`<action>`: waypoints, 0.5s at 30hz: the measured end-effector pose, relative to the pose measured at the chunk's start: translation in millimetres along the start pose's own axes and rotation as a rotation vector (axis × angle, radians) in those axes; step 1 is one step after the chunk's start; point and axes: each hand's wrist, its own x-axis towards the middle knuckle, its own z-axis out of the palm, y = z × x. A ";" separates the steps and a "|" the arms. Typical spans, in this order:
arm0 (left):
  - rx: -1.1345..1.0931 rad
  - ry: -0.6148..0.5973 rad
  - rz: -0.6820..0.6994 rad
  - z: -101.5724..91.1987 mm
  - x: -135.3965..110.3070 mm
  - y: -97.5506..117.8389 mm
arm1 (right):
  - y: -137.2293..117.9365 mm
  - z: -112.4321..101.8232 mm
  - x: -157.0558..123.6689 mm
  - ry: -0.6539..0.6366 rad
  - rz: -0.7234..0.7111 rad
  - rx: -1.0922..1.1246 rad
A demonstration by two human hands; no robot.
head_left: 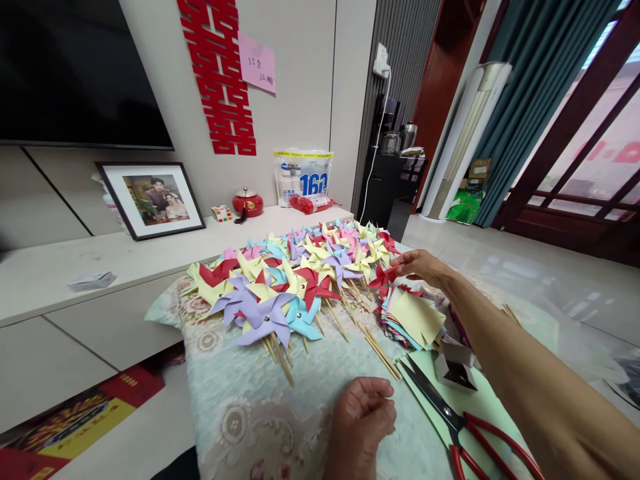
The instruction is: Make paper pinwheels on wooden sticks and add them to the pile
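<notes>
My right hand [421, 265] reaches out to the right edge of the pinwheel pile, its fingers pinched at a red paper pinwheel [383, 277]. My left hand [361, 417] rests low over the tablecloth [280, 407] with fingers curled in, and nothing shows in it. Many pinwheels on wooden sticks lie heaped together, a purple pinwheel [267, 319] and a blue pinwheel [303, 316] at the near side. Beside them are loose wooden sticks [381, 353] and a stack of cut coloured paper [415, 317].
Red-handled scissors [453, 420] lie open on green paper [430, 403], next to a small open box [456, 367]. A framed photo [155, 200], a red jar [247, 203] and a plastic bag [303, 177] stand on the white cabinet [55, 260] behind.
</notes>
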 end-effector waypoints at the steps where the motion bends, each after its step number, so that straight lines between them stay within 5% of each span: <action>1: 0.001 -0.002 0.002 0.1 0.0 0.1 | -0.7 -1.5 0.3 -0.002 0.045 0.017; 6: -0.006 0.024 0.020 2.1 -0.4 -1.0 | -0.5 0.3 8.0 0.012 0.203 0.096; 15: -0.027 0.053 0.042 4.5 0.9 -4.2 | -1.0 24.7 21.7 0.142 0.162 0.220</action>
